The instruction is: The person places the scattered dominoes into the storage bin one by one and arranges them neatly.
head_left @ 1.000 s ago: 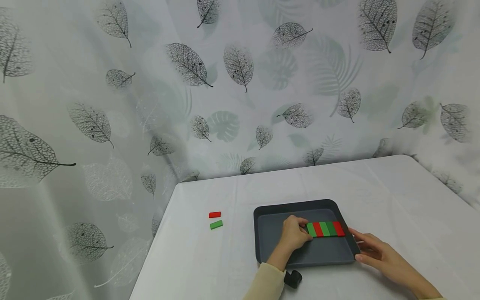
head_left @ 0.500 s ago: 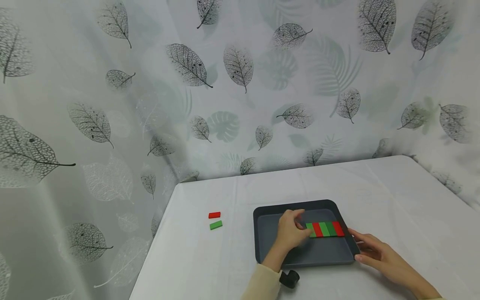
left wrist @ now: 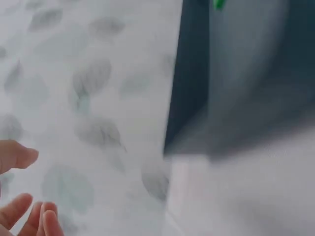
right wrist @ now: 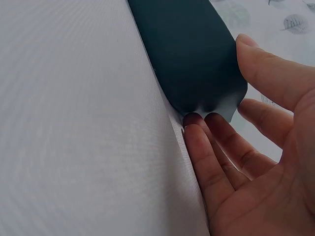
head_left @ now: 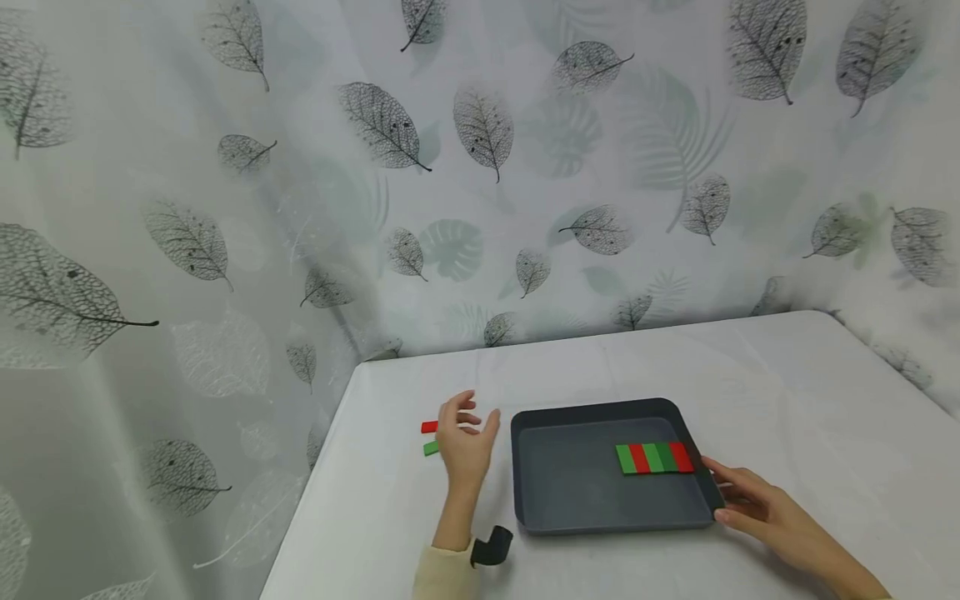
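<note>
My left hand (head_left: 465, 442) is off the tray's left side, fingers loosely bent and apart from the thumb, nothing between them. In the head view it overlaps a red block (head_left: 429, 427) and a green block (head_left: 431, 447) on the table, partly hiding both. The dark grey tray (head_left: 570, 500) lies flat to its right. Inside it, a row of red and green blocks (head_left: 654, 458) sits side by side against the right wall. My right hand (head_left: 768, 510) holds the tray's right wall near the front corner; its fingertips (right wrist: 197, 135) press low on the outer side, thumb at the rim.
A white cloth covers the table (head_left: 615, 571). Behind it and along the left hangs a leaf-printed curtain (head_left: 450, 275). A black wrist device (head_left: 492, 547) sits on the left wrist, beside a cream sleeve (head_left: 446, 573).
My left hand has left the block row in the tray and moved left over the rim, towards the two loose blocks. The right hand and tray have stayed in place.
</note>
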The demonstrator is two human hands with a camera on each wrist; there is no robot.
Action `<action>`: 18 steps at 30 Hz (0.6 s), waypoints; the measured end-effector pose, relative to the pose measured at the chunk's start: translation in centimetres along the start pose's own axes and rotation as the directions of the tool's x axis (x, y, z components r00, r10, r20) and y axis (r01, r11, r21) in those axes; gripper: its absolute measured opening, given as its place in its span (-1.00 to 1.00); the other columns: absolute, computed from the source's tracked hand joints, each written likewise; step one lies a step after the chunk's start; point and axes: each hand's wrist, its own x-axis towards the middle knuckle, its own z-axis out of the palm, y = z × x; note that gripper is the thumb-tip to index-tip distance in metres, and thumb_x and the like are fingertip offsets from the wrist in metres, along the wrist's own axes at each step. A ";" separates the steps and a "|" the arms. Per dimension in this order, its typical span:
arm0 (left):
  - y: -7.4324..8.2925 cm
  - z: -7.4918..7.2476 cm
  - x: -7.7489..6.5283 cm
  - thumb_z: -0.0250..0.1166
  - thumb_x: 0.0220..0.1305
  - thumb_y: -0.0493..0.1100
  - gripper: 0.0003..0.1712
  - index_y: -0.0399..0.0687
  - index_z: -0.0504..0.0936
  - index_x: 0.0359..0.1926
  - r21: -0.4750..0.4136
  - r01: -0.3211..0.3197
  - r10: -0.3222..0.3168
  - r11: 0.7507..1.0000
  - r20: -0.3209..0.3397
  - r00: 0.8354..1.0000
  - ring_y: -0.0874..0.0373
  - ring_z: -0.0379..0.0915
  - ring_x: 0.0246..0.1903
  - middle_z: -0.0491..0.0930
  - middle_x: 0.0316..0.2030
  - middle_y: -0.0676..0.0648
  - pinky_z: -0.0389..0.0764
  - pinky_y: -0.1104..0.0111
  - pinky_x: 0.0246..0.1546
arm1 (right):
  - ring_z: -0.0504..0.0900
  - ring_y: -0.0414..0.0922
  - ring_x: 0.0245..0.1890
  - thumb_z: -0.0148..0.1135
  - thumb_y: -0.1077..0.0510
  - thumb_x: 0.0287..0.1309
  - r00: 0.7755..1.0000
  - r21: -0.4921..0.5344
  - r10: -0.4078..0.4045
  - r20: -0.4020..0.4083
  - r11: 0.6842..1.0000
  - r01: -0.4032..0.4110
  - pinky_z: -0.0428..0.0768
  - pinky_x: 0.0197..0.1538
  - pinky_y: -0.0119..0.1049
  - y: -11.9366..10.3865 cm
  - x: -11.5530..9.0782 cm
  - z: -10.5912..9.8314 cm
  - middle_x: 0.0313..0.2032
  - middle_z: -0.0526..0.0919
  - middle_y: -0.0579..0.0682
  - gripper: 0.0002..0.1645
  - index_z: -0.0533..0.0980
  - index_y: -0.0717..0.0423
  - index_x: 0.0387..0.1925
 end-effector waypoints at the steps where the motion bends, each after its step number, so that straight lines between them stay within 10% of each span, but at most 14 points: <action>1: -1.4 -0.7 0.2 0.49 -0.05 -0.33 -0.56 -0.22 0.63 -0.08 0.035 0.018 -0.016 0.999 -0.041 0.999 -0.10 0.51 -0.42 0.57 -0.29 -0.23 0.55 0.47 -0.45 | 0.50 -0.53 -0.04 0.24 0.33 0.21 1.000 0.000 -0.003 0.000 1.000 0.003 0.58 -0.14 -0.54 0.0 0.0 0.0 0.13 0.34 -0.59 -0.26 0.23 0.26 0.40; 8: -7.7 -4.3 -0.2 0.53 -0.11 -0.29 -0.54 -0.28 0.63 -0.11 0.227 0.281 -0.232 0.932 -0.222 0.947 0.01 0.43 -0.39 0.56 -0.26 -0.25 0.37 0.37 -0.38 | 0.50 -0.51 -0.04 0.23 0.36 0.21 1.000 0.008 -0.020 0.002 1.000 0.020 0.57 -0.13 -0.55 0.2 0.0 -0.1 0.13 0.37 -0.54 -0.25 0.22 0.27 0.40; 18: -10.0 -4.3 -0.7 0.52 -0.10 -0.19 -0.51 -0.32 0.61 -0.12 0.327 0.472 -0.394 0.819 -0.277 0.876 -0.07 0.43 -0.30 0.51 -0.23 -0.26 0.34 0.22 -0.33 | 0.50 -0.53 -0.04 0.23 0.36 0.21 1.000 0.009 -0.013 -0.002 1.000 0.013 0.57 -0.13 -0.55 0.2 0.0 0.0 0.13 0.34 -0.60 -0.25 0.22 0.26 0.40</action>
